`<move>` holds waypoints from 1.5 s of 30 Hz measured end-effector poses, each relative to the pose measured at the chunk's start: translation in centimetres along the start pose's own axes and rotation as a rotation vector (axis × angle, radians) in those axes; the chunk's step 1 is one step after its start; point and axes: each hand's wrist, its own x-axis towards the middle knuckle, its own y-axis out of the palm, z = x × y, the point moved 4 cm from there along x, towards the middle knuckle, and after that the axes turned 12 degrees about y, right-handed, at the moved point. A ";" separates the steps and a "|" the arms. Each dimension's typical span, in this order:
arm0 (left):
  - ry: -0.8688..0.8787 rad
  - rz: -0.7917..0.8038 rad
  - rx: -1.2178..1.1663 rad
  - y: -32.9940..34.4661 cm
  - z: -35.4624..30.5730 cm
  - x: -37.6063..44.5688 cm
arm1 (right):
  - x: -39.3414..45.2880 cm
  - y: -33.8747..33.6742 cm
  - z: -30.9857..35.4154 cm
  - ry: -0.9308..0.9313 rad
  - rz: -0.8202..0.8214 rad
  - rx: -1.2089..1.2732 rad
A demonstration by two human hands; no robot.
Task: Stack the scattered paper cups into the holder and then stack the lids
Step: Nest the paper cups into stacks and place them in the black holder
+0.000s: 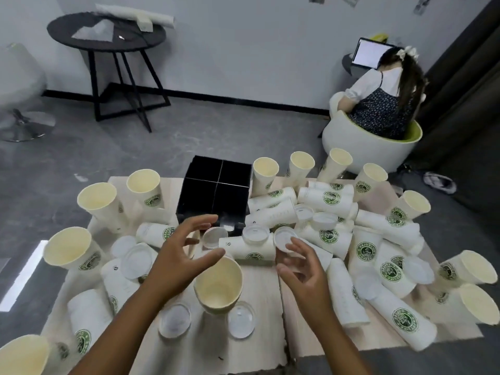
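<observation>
Head view caught both hands hovering over the near middle of the table, and neither one had a grip on anything. Left hand [186, 250] was spread wide, fingers and thumb curved apart, just above and left of an upright paper cup [218, 285] standing at the near centre. Right hand [303, 266] was loosely open too, fingertips up beside a clear lid [284, 240] that leaned on a fallen cup [251, 247]; whether they touched that lid I could not tell.

Just beyond the hands sat the black holder [216, 193], a box split into four compartments, and every compartment I could see into looked empty. So my read was that the cup-stacking step had barely started, with lids far off. The next move would call for the left hand to close round that upright cup, lift it clear of its neighbours and drop it base-first into one compartment.

The count, roughly: about nine cups upright on the left side and far edge, several more standing on the right, and more than a dozen lying in a heap right of the holder. I made it ten or so lids scattered among them, two [174, 320] lying flat at the near edge of the wooden table [265, 320].
</observation>
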 end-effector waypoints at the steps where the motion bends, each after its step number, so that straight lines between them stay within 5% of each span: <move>1: 0.022 0.027 0.022 0.6 -0.2 1.4 | 0.6 -1.1 -0.1 0.004 -0.032 0.011; 11: 0.100 0.384 0.218 12.4 1.8 16.7 | 10.0 -11.2 -0.5 0.018 -0.222 -0.006; 19: 0.053 0.581 0.406 21.0 6.8 23.4 | 19.8 -17.8 -0.3 -0.006 -0.182 -0.231; 31: -0.037 0.619 0.488 25.7 10.3 23.6 | 29.4 -23.2 -2.9 0.074 -0.007 -0.625; 45: -0.038 0.431 0.216 21.1 5.6 21.9 | 30.1 -22.7 -3.0 0.065 0.061 -0.645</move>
